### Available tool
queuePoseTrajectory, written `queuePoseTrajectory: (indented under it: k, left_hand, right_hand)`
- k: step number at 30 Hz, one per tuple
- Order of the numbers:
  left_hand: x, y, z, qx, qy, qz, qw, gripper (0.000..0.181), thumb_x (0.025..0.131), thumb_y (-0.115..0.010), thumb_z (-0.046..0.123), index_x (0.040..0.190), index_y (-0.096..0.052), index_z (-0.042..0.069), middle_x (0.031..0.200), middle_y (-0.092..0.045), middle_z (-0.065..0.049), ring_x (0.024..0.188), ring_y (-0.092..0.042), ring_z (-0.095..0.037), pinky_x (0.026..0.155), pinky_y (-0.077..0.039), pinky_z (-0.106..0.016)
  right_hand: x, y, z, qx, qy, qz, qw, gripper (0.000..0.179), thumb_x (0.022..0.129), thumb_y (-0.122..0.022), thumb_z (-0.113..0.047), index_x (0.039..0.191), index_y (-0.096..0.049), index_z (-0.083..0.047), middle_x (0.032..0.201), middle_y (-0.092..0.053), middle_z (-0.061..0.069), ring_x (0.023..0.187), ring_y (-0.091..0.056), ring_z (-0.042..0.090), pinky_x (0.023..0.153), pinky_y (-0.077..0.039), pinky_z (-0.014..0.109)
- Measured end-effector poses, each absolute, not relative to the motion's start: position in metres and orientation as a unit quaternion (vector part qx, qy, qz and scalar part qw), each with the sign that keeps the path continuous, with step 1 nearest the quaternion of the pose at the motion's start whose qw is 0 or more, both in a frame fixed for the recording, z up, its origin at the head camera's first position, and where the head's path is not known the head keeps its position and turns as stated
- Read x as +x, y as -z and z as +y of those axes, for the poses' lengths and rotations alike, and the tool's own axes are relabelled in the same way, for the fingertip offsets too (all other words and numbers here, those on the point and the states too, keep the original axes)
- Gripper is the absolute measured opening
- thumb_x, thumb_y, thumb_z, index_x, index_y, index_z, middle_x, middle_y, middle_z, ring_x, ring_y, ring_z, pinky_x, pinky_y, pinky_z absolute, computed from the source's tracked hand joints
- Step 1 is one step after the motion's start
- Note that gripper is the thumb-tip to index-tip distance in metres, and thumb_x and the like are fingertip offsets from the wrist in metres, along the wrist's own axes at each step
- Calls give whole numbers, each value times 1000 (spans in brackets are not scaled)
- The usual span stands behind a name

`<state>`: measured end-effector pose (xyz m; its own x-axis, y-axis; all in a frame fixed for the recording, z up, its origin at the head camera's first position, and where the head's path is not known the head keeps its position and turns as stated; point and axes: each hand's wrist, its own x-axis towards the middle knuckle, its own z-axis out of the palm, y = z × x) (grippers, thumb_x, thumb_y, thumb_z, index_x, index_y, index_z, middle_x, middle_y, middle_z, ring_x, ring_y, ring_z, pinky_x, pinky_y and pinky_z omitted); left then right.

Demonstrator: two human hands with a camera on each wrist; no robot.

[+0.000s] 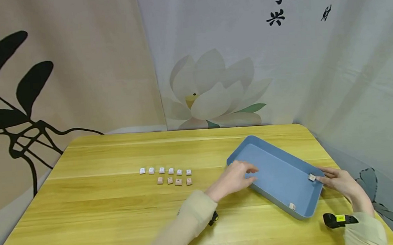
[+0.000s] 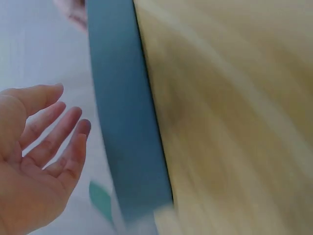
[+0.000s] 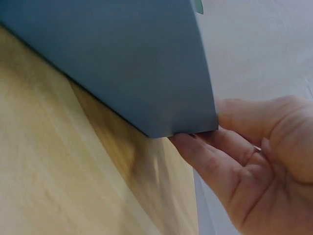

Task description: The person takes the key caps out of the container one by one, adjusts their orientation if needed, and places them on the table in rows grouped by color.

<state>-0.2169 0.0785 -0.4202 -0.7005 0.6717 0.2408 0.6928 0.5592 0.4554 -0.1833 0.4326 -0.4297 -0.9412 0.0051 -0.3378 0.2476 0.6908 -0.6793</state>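
Observation:
A blue rectangular tray (image 1: 276, 174) sits at an angle on the right of the wooden table. In the head view my right hand (image 1: 341, 184) holds its right end; in the right wrist view the thumb lies against the wall and the fingers reach beneath the edge. One light keycap (image 1: 311, 177) lies inside near that thumb, and another keycap (image 1: 292, 206) is by the near corner. My left hand (image 1: 234, 177) hovers over the tray's left side, fingers loosely bent with nothing between them. The left wrist view shows that palm beside the tray wall (image 2: 127, 112).
Left of the tray, a row of several white keycaps (image 1: 161, 170) lies on the table (image 1: 95, 207). Just nearer is a shorter row of several pinkish keycaps (image 1: 178, 182). Behind the table hangs a printed curtain (image 1: 210, 29).

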Motion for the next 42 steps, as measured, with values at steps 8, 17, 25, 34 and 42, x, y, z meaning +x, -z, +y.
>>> queuePoseTrajectory:
  k: [8,17,25,34,42]
  left_hand:
    - [-207,435,156,-443,257,-853,-102,33,84,-73,25,117,-68,19,108,-71,9,94,-64,2,75,-43,-1]
    - [-203,438,192,-459,210,-837,-210,30,81,-75,24,110,-72,22,101,-72,13,83,-62,9,69,-42,1]
    - [-201,439,194,-433,206,-849,-222,16,83,-73,21,98,-76,24,89,-73,15,72,-58,10,65,-44,-3]
    - [-204,447,187,-434,290,-831,-191,16,83,-73,23,98,-75,19,90,-74,10,72,-59,12,74,-44,-2]
    - [-211,441,165,-378,475,-767,-210,17,83,-72,11,100,-71,9,94,-74,-3,73,-62,7,66,-51,-9]
  right_hand:
    - [-181,432,433,69,384,909,149,69,99,-51,-28,145,-21,12,143,-26,41,126,-43,49,88,-55,36]
    - [-182,432,432,69,390,907,144,69,98,-51,-30,145,-22,12,143,-26,41,128,-40,50,88,-55,35]
    - [-182,431,432,70,395,904,146,70,98,-53,-30,145,-21,12,143,-26,41,127,-41,50,87,-55,35]
    - [-181,432,431,69,391,907,143,70,98,-52,-30,145,-22,12,143,-26,41,128,-40,50,88,-55,36]
    - [-181,430,432,69,391,907,142,70,97,-53,-29,145,-23,11,143,-28,39,123,-49,45,86,-56,34]
